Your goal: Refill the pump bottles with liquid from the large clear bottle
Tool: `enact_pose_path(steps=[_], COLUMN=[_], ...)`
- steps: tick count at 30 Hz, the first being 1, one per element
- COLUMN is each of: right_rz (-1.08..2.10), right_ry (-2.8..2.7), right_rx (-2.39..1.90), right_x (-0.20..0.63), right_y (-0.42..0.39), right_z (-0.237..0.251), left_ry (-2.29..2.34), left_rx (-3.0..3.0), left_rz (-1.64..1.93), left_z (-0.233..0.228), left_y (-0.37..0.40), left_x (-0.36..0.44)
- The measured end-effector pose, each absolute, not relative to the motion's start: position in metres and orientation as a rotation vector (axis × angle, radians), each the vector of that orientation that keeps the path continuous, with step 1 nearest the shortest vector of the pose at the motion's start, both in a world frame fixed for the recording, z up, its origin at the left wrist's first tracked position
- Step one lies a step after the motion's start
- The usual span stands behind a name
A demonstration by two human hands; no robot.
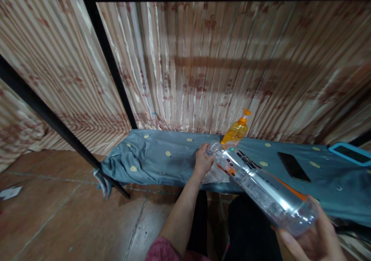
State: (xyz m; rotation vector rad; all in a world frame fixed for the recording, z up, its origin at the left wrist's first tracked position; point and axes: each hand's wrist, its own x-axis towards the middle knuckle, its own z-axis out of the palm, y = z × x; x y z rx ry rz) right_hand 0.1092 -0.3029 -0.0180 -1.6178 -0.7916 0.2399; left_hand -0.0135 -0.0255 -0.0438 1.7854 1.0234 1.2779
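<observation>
My right hand (311, 241) grips the base of a clear plastic bottle (261, 187) with an orange-and-black label, tilted so its neck points up and left. At that neck my left hand (203, 160) closes its fingers on the cap end. Beneath the bottle's neck a white cloth or tissue (216, 175) lies on the blue-grey sheet (162, 156). Just behind stands an orange pump bottle (236, 131).
A black phone (293, 166) and a blue-framed tablet (350, 153) lie on the sheet to the right. Striped curtains hang behind. Black metal frame bars (58, 126) cross at left. Brown tiled floor (58, 214) holds a scrap of paper (10, 192).
</observation>
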Motion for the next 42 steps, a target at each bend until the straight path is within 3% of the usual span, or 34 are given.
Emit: enact_pose_path(steps=[27, 42], right_rz=[0.099, 0.191], right_ry=[-0.718, -0.636], right_rx=[-1.511, -1.543], right_x=[0.081, 0.077], right_y=[-0.290, -0.291], right_z=[-0.008, -0.004], left_ry=[1.005, 0.985], left_rx=[1.819, 1.782], left_rz=[1.260, 1.284], left_z=[-0.045, -0.046], left_y=[-0.023, -0.022], left_x=[-0.019, -0.017])
